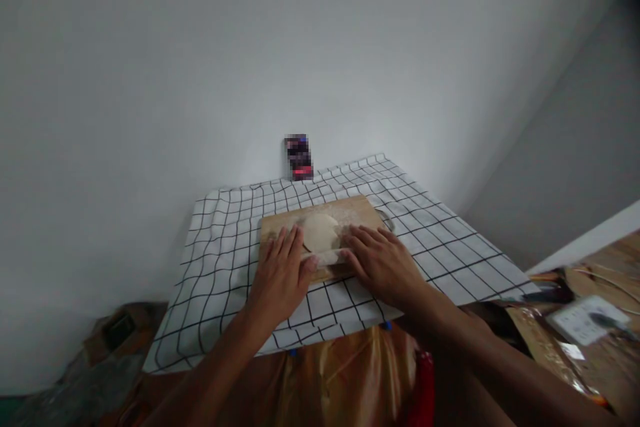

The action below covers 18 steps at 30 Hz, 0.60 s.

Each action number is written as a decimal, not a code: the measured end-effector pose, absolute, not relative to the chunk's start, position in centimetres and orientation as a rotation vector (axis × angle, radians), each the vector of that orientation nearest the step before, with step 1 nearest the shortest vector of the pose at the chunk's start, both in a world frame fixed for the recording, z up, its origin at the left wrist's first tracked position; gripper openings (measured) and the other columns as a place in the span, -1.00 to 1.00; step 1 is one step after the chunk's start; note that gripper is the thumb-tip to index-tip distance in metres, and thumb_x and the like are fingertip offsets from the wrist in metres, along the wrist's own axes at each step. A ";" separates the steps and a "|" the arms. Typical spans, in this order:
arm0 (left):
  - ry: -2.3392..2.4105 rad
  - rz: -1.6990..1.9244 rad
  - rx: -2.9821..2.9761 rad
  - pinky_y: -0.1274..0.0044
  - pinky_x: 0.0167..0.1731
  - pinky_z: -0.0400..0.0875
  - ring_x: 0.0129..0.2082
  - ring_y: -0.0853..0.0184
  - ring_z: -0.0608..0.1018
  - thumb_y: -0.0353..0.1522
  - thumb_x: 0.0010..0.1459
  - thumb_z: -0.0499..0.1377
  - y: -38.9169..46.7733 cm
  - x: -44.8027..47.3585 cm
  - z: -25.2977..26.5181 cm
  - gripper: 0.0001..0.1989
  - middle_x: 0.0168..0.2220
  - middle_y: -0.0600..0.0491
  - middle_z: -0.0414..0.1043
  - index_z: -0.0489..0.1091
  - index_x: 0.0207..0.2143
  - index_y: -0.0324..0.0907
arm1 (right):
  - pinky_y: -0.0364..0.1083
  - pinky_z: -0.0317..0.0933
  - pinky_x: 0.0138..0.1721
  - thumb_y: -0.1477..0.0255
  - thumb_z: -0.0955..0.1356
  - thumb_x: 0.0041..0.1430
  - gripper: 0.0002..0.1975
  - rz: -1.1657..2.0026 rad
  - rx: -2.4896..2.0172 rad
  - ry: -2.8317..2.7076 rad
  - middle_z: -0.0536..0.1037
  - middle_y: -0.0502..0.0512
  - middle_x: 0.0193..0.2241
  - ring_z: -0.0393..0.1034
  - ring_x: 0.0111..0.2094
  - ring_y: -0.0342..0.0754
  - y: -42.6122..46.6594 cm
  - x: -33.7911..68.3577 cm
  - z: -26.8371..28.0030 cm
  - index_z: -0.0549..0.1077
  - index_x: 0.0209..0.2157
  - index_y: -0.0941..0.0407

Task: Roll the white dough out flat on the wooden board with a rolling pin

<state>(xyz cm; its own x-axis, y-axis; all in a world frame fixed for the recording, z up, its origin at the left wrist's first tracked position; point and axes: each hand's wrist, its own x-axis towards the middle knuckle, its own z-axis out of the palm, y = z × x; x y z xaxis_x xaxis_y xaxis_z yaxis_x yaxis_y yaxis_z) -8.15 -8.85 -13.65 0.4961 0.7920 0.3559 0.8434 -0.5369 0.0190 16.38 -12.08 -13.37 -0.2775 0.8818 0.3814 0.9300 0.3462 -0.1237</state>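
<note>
A round, flattened piece of pale dough (321,232) lies on a floured wooden board (366,209). Along the dough's near edge runs a pale, flour-dusted rolling pin (326,257), with only its middle showing between my hands. My left hand (284,265) rests flat over the pin's left end, fingers stretched forward and thumb pointing inward. Over the right end lies my right hand (381,259), its fingers also stretched out rather than wrapped. Both palms hide the pin's ends.
A black-and-white checked cloth (220,280) covers the table. A phone with a blurred screen (299,157) leans against the wall behind the board. At lower right are a white power strip (585,320) and cables; a cardboard box (117,333) stands lower left.
</note>
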 end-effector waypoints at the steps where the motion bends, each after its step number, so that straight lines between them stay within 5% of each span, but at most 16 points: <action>1: -1.427 -0.482 -2.584 0.02 0.43 0.19 0.50 -0.06 0.21 -0.04 0.54 -0.16 -8.8 -8.2 -13.7 -0.31 0.47 -0.25 0.22 0.15 0.46 -0.34 | 0.24 0.19 0.33 0.22 0.14 0.57 -0.55 -0.162 -1.590 -2.236 0.50 0.24 0.31 0.37 0.32 0.19 -11.9 16.5 -13.4 0.51 0.19 0.08; 8: -1.545 -0.463 -2.536 0.00 0.43 0.15 0.47 -0.07 0.27 -0.05 0.53 -0.14 -4.8 -7.4 -13.2 -0.36 0.42 -0.27 0.30 0.27 0.38 -0.29 | 0.18 0.22 0.32 0.18 0.15 0.58 -0.56 -0.127 -1.664 -2.216 0.50 0.20 0.31 0.39 0.32 0.15 -7.5 16.6 -12.1 0.51 0.18 0.04; 18: -1.805 -0.392 -2.554 -0.13 0.40 0.05 0.52 -0.15 0.13 0.00 0.52 -0.18 -0.7 -6.7 -13.2 -0.35 0.50 -0.20 0.17 0.29 0.40 -0.16 | 0.03 0.40 -0.07 0.10 0.09 0.58 -0.47 -0.022 -1.694 -2.407 0.67 0.18 -0.05 0.57 -0.03 0.09 -0.4 16.8 -8.9 0.59 -0.06 0.04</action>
